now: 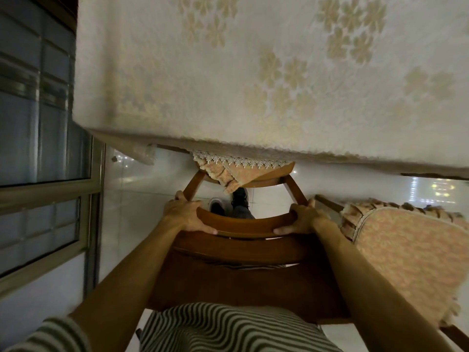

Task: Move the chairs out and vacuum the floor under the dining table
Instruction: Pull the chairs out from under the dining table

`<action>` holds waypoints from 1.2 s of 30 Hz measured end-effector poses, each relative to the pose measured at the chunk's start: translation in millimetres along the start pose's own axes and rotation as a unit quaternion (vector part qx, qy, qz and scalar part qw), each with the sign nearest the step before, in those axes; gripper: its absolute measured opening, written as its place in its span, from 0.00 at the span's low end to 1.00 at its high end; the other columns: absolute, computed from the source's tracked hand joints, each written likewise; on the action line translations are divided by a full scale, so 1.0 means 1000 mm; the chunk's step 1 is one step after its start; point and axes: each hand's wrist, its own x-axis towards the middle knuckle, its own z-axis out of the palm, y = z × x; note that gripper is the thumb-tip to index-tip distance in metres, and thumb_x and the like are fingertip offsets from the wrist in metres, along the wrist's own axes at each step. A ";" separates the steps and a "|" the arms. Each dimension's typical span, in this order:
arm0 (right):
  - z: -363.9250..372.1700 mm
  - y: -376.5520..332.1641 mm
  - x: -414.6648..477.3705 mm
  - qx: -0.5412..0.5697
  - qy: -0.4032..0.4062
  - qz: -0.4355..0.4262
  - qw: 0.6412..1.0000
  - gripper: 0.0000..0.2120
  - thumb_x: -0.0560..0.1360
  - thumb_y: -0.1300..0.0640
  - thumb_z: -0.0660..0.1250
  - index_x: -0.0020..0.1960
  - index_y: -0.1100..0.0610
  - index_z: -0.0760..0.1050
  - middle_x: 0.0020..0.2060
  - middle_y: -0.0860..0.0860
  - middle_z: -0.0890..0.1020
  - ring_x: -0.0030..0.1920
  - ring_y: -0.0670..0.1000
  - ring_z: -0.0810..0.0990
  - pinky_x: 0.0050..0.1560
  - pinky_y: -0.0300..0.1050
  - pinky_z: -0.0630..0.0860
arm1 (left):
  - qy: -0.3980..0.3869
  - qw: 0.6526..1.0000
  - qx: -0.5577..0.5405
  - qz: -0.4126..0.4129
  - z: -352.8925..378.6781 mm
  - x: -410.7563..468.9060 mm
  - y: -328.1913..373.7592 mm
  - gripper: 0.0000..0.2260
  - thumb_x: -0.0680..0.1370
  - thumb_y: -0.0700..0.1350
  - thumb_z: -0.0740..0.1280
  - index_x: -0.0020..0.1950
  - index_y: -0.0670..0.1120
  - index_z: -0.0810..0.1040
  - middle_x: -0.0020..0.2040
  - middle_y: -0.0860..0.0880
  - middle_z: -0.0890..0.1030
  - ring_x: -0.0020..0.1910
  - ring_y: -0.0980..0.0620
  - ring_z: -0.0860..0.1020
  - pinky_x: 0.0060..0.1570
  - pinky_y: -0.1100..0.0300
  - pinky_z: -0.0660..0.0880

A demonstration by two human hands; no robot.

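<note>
both hands grip the top rail of a wooden chair at the dining table

at the far left is a window [38, 138] with a dull metal frame and dim blue glass. beside it the floor [142, 194] is white glossy tile and it mirrors small lights. the left hand [186, 214] holds the left end of the curved top rail of the wooden chair [243, 224]. its fingers are wrapped tight over the far side and the thumb lies along the near side. the chair stands in the middle, brown, smooth and polished. its seat has a woven orange cushion [228, 176] with white lace trim, and the far part of the seat is hidden under the edge of the dining table [253, 72]. a cream tablecloth with a pale flower pattern covers the table. the right hand [302, 221] clasps the right end of the same rail, fingers curled around the wood. at the right, just beside this forearm, is a second chair [406, 255] with a pink-orange padded cover and a frilled border.
</note>
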 end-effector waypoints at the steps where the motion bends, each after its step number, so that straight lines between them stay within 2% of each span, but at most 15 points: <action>1: 0.001 0.000 0.000 -0.002 0.003 -0.002 1.000 0.53 0.58 0.24 0.71 0.76 0.45 0.59 0.78 0.59 0.49 0.75 0.66 0.58 0.71 0.64 0.64 | -0.005 1.000 0.000 -0.001 0.000 0.001 0.000 0.47 0.60 0.77 0.68 0.74 0.59 0.63 0.72 0.39 0.58 0.68 0.36 0.68 0.66 0.44 0.70; 7: -0.003 0.000 -0.003 0.028 0.011 -0.011 0.999 0.51 0.57 0.26 0.73 0.72 0.49 0.65 0.73 0.58 0.57 0.73 0.64 0.62 0.70 0.62 0.66 | -0.011 1.000 -0.004 -0.001 -0.004 0.004 -0.001 0.47 0.59 0.77 0.69 0.74 0.58 0.64 0.73 0.41 0.59 0.68 0.38 0.68 0.63 0.48 0.71; 10: 0.001 0.001 -0.004 0.074 0.038 -0.008 0.996 0.44 0.61 0.32 0.76 0.71 0.50 0.69 0.73 0.58 0.58 0.73 0.63 0.62 0.72 0.62 0.64 | -0.010 1.000 -0.006 -0.003 0.001 0.004 0.000 0.49 0.59 0.78 0.68 0.74 0.58 0.64 0.72 0.41 0.60 0.67 0.39 0.68 0.60 0.50 0.71; 16: 0.035 0.008 -0.006 0.061 0.009 -0.005 0.998 0.39 0.68 0.34 0.72 0.73 0.52 0.68 0.76 0.59 0.55 0.77 0.62 0.54 0.76 0.60 0.58 | -0.048 0.999 -0.019 -0.005 0.030 -0.011 -0.002 0.52 0.60 0.77 0.69 0.78 0.56 0.59 0.77 0.41 0.54 0.74 0.38 0.61 0.68 0.46 0.67; 19: 0.068 0.007 -0.014 0.068 -0.008 0.003 0.998 0.41 0.65 0.32 0.73 0.72 0.50 0.69 0.76 0.57 0.57 0.75 0.61 0.59 0.75 0.60 0.60 | -0.068 0.998 -0.019 -0.005 0.056 -0.020 -0.010 0.52 0.60 0.77 0.68 0.78 0.56 0.59 0.77 0.41 0.54 0.74 0.38 0.61 0.68 0.44 0.67; 24: 0.128 0.005 -0.032 0.078 -0.048 0.003 0.996 0.52 0.52 0.27 0.76 0.70 0.48 0.69 0.76 0.54 0.59 0.74 0.60 0.62 0.73 0.62 0.63 | -0.070 0.997 -0.014 0.005 0.113 -0.036 -0.023 0.51 0.59 0.79 0.67 0.76 0.57 0.62 0.76 0.41 0.56 0.73 0.38 0.62 0.66 0.45 0.69; 27: 0.171 -0.001 -0.040 0.074 -0.051 0.006 0.996 0.52 0.52 0.25 0.74 0.70 0.47 0.69 0.76 0.54 0.60 0.75 0.60 0.61 0.73 0.62 0.63 | -0.070 0.997 -0.009 0.010 0.147 -0.046 -0.033 0.50 0.60 0.78 0.67 0.76 0.56 0.62 0.76 0.41 0.57 0.73 0.38 0.62 0.67 0.45 0.68; 32: 0.254 -0.006 -0.052 0.096 -0.050 0.010 0.994 0.61 0.43 0.20 0.71 0.71 0.45 0.67 0.75 0.52 0.63 0.72 0.59 0.66 0.71 0.62 0.67 | -0.063 0.998 0.014 0.020 0.204 -0.068 -0.055 0.50 0.60 0.78 0.67 0.76 0.56 0.63 0.76 0.41 0.59 0.72 0.38 0.64 0.68 0.44 0.69; 34: 0.274 -0.010 -0.066 0.108 -0.048 0.018 0.993 0.60 0.44 0.21 0.72 0.72 0.45 0.66 0.76 0.52 0.61 0.74 0.59 0.64 0.72 0.62 0.65 | -0.060 0.998 0.019 0.024 0.222 -0.079 -0.060 0.50 0.60 0.78 0.67 0.76 0.56 0.62 0.76 0.41 0.58 0.73 0.38 0.63 0.69 0.44 0.68; 36: 0.290 -0.016 -0.079 0.107 -0.050 0.022 0.993 0.57 0.50 0.24 0.74 0.73 0.45 0.65 0.76 0.52 0.60 0.74 0.59 0.62 0.73 0.62 0.62 | -0.062 0.997 0.025 0.026 0.237 -0.088 -0.066 0.49 0.61 0.78 0.66 0.77 0.56 0.61 0.76 0.41 0.58 0.73 0.38 0.63 0.70 0.45 0.66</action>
